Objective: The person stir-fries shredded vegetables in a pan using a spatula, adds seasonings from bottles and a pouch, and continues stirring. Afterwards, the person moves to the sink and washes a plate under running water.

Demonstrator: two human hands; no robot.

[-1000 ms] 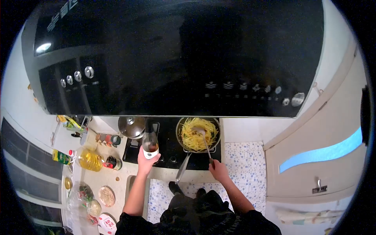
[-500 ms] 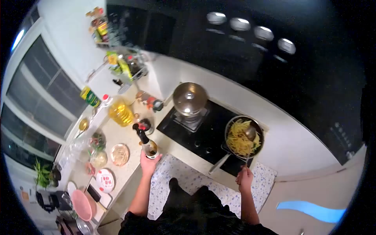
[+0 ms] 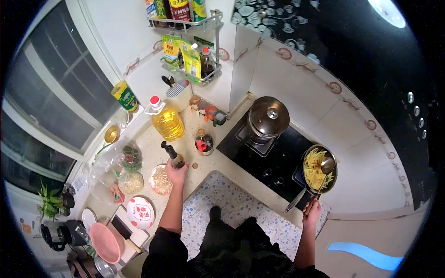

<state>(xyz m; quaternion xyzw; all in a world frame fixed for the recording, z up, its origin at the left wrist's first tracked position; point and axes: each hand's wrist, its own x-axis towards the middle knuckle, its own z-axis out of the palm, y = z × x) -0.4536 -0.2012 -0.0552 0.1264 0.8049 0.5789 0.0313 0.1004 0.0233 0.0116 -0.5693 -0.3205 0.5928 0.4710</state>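
Easiest gap is the open black glass mid-hob [image 3: 289, 161], boxed in by the lidded pot [image 3: 269, 121] at the hob's left end and the frying pan [image 3: 333, 177] at its right, where the pan handle [image 3: 295, 200] pokes past the front edge beside the right hand [image 3: 312, 211] on the ladle [image 3: 327, 165]. There's also a bare strip of countertop [image 3: 245, 175] along the hob's front, running left toward the left hand [image 3: 176, 174] and its dark bottle [image 3: 172, 152]. Further back is tighter: squat jar [image 3: 204, 142] just left of the hob, oil jug [image 3: 168, 124] farther left.
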